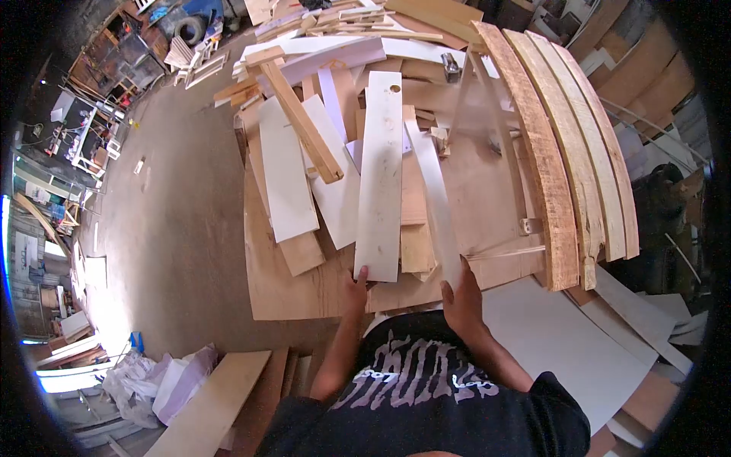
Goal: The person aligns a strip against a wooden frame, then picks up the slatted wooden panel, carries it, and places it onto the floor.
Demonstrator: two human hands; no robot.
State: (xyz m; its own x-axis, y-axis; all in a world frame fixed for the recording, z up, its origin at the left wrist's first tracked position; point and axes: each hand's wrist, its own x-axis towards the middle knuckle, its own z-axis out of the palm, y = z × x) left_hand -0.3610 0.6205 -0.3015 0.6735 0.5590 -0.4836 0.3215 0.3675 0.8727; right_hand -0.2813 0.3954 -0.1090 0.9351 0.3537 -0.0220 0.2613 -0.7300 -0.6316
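Note:
A long white board [379, 183] with a dark round spot near its far end lies over the pile. My left hand [355, 288] grips this board's near left corner, thumb on top. My right hand [463, 298] is at the near end of a narrower white strip [434, 190], thumb apart from the fingers; whether it touches the strip is hard to tell. Between them a light wooden piece [417, 244] lies lower down. To the left are another white board [285, 167] and a wooden bar [301, 122] lying across it.
The wooden worktable [282, 301] carries many scraps. Several rough planks [537, 152] lean along its right side, beside a wooden frame. White sheets [563, 343] lie at the lower right. Plastic bags [164, 385] and boards [205, 404] are at the lower left.

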